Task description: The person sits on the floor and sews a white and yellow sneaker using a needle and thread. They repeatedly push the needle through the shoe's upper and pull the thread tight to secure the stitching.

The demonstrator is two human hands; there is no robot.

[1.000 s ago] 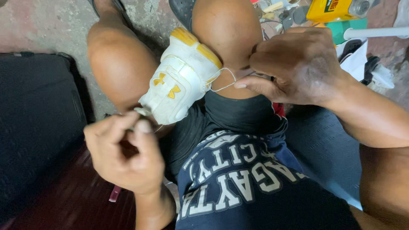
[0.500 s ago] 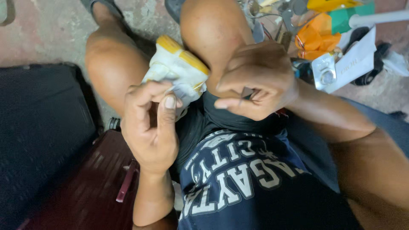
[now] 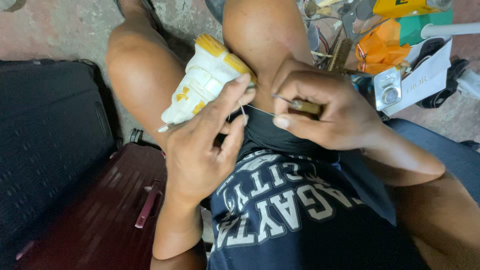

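A white shoe with yellow trim [image 3: 202, 82] is wedged between my two bare knees, sole end pointing away from me. My left hand [image 3: 202, 145] rests against the shoe's near side, fingers curled, pinching a thin pale thread [image 3: 255, 108]. My right hand [image 3: 325, 112] sits just right of the shoe and grips a wooden-handled awl [image 3: 302, 105], its metal tip pointing left toward the shoe. The thread runs taut between my two hands. My dark blue shirt with white letters fills the lower middle.
A dark red suitcase [image 3: 100, 215] and a black bag [image 3: 45, 145] lie at my left. At the upper right is a clutter of tools, an orange plastic bag [image 3: 380, 47], a white paper bag [image 3: 425, 82], a metal part [image 3: 387, 90] and a brush [image 3: 340, 52] on concrete floor.
My left hand rose from below the shoe up against its side. My right hand came in from the right and now holds the awl close to the shoe, thread drawn tight.
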